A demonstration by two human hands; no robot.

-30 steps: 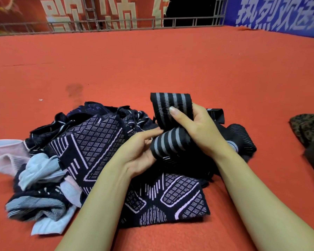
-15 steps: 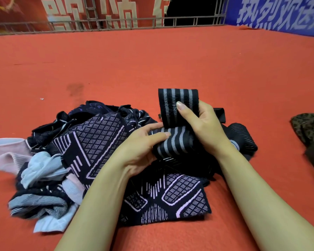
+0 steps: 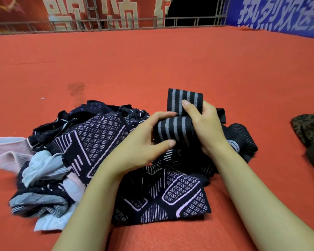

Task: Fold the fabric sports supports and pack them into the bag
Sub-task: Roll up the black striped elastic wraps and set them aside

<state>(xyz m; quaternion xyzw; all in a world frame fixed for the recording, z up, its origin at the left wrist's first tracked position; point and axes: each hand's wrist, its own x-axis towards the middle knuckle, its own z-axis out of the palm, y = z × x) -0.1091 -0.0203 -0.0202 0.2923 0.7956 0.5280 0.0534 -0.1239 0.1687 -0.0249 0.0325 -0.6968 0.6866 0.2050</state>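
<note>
Black band point(image 3: 174, 130) w/ grey stripes, held mid-carpet point(image 3: 152, 60) above heap point(image 3: 98, 151) of dark patterned and pale supports. Folded: lower part a roll, long axis running left-right, stripes crosswise to that; upper flap point(image 3: 185, 100) standing up, free end toward far edge, stripes running up-down. Left hand point(image 3: 143, 147) curled round roll's left end, forefinger over top, thumb under front edge, gripping. Right hand point(image 3: 205, 127) wrapped round right end, thumb pressed on flap just above fold, other fingers behind, hidden. Both wrapped tight on band, neither slack. Band raised just above heap; contact underneath hard to tell. Below hands, big navy support point(image 3: 161, 198) w/ lilac grid pattern lying flat toward near edge. Another dark striped piece point(image 3: 241, 138) just right of right wrist, on carpet. Pale blue and pink pieces point(image 3: 38, 167) at heap's left side. Dark mottled thing point(image 3: 310, 129) at right edge of carpet, well apart from heap, prob. bag but can't confirm. Railing point(image 3: 98, 24) and banners along far edge.
</note>
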